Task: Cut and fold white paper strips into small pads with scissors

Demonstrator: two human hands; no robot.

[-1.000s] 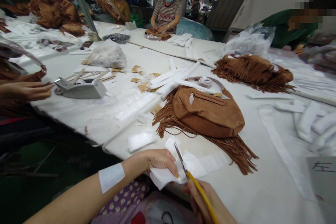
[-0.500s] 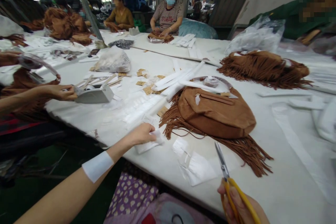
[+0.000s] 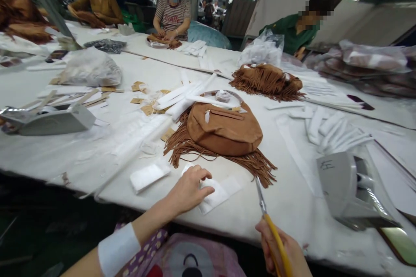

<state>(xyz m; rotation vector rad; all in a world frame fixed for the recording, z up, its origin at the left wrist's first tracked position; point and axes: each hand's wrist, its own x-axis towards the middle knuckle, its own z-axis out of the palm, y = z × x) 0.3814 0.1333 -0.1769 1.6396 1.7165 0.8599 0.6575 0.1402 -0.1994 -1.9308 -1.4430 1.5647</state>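
Observation:
My left hand [image 3: 191,188] hovers at or just above a thin white sheet [image 3: 224,192] near the table's front edge. Its fingers are curled but apart, with nothing visible between them. A small stack of white pieces [image 3: 150,176] lies to its left. Yellow-handled scissors [image 3: 262,201] are gripped in my right hand [image 3: 279,246], blades pointing away from me and close together. Just beyond both hands rests a brown fringed bag [image 3: 224,132], its fringe spread toward me. The scissor tips are close to the fringe's right end.
Grey tape dispensers stand at left [image 3: 58,119] and right [image 3: 344,190]. Cardboard tags [image 3: 147,109] and white strips [image 3: 182,99] lie behind the bag. Another fringed brown bundle [image 3: 266,81] sits farther back. A phone [image 3: 398,244] lies at right. Several co-workers [image 3: 172,13] work across the table.
My left hand has let go of a white piece, left on the stack, and moved right to the sheet, fingers opening. The view has turned right; the scissors stay in my right hand.

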